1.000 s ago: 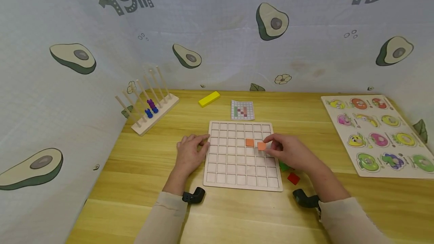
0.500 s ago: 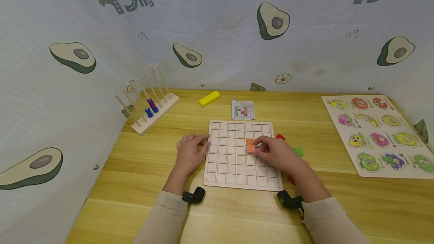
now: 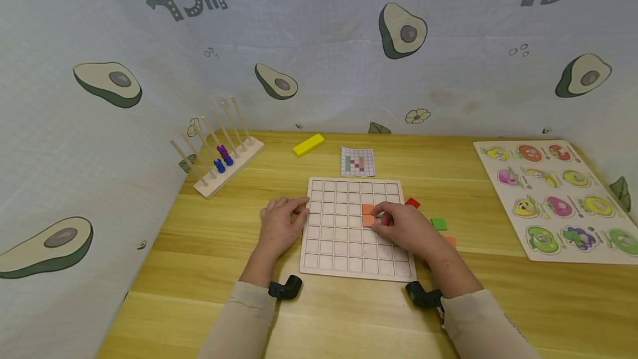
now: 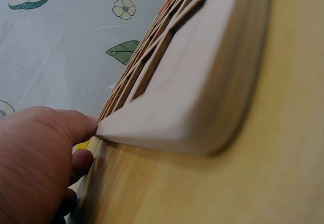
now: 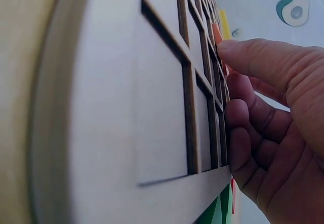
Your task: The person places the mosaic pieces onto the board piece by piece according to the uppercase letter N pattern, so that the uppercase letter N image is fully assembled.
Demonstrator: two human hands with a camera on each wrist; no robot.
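A square wooden grid board point(image 3: 341, 234) lies flat on the table. Two orange square tiles sit on it in one column, the far orange tile point(image 3: 367, 209) directly above the near orange tile point(image 3: 368, 220). My right hand point(image 3: 405, 227) has thumb and index finger at the near tile's right side, pinching it; in the right wrist view the thumb point(image 5: 253, 57) lies against orange. My left hand point(image 3: 282, 225) rests on the table, its index finger and thumb touching the board's left edge, as the left wrist view also shows at the grid board's corner point(image 4: 167, 125).
A printed pattern card point(image 3: 357, 162) and a yellow block point(image 3: 308, 145) lie behind the board. Right of it are a red tile point(image 3: 412, 203), a green tile point(image 3: 438, 224) and a partly hidden orange tile point(image 3: 450, 241). A peg stand point(image 3: 229, 167) and fruit puzzle point(image 3: 557, 198) flank these.
My right hand has moved left with the orange tile and brought it down onto the board just below the other orange tile. My left hand has stayed at the board's edge.
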